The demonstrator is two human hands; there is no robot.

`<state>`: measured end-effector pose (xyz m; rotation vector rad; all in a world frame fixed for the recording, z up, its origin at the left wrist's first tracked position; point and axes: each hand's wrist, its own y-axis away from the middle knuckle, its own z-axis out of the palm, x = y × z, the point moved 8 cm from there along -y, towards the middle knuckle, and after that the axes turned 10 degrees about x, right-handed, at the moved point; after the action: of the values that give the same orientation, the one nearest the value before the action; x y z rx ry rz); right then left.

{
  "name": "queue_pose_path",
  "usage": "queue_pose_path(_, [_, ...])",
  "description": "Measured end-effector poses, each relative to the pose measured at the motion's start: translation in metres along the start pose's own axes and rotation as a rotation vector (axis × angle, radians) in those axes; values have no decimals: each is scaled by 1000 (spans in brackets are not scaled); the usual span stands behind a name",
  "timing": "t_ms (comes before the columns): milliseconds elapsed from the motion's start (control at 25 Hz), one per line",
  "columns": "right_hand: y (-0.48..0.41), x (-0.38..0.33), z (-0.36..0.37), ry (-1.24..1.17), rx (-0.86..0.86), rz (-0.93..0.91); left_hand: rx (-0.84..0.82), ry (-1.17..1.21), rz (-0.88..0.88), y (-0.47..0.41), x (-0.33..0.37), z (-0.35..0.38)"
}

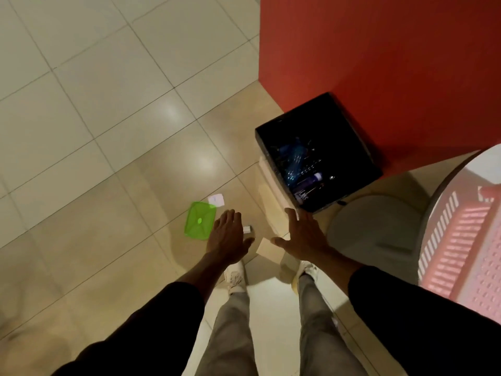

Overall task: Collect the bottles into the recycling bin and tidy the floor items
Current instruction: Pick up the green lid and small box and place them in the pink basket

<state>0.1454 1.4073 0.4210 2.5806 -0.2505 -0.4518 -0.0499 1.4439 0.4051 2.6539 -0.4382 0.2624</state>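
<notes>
Black plastic lines the square recycling bin point(349, 123), which stands on the glossy beige tiled floor point(108, 131) against a red wall point(379, 50). Inside it lie a clear blue-tinted plastic bottle point(294, 161) and a second bottle with a purple label point(311, 183), both low in the dark liner.

Both arms, in black sleeves, reach forward and down. The left hand point(227, 234) hovers palm down with fingers straight and close together, holding nothing. The right hand point(303, 237) is likewise flat, thumb spread wide, and empty, its fingertips pointing at the near corner of the bin.

Just beside the left hand, on its outer side, a translucent green rectangular plastic lid point(200, 219) lies flat on the tiles. A small white slip of paper point(217, 200) touches or overlaps the lid's far corner. A tiny white item point(248, 229), too blurred to identify, sits between the two hands, and a flat piece of tan cardboard point(268, 249) lies below it, near the person's white shoes.

To the right, a round grey seat point(374, 226) stands next to the bin, and a pink slotted plastic basket point(461, 240) rests on a round white table point(488, 161)
</notes>
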Motion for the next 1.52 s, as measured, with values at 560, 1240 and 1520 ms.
queue_pose_path(560, [106, -155, 55, 176, -21, -137, -63, -30, -56, 158, -139, -12])
queue_pose_path(1240, [184, -186, 71, 199, 66, -237, 69, 18, -92, 281, -145, -38])
queue_pose_path(1520, [188, -225, 114, 181, 40, -126, -46, 19, -4, 283, -209, -18])
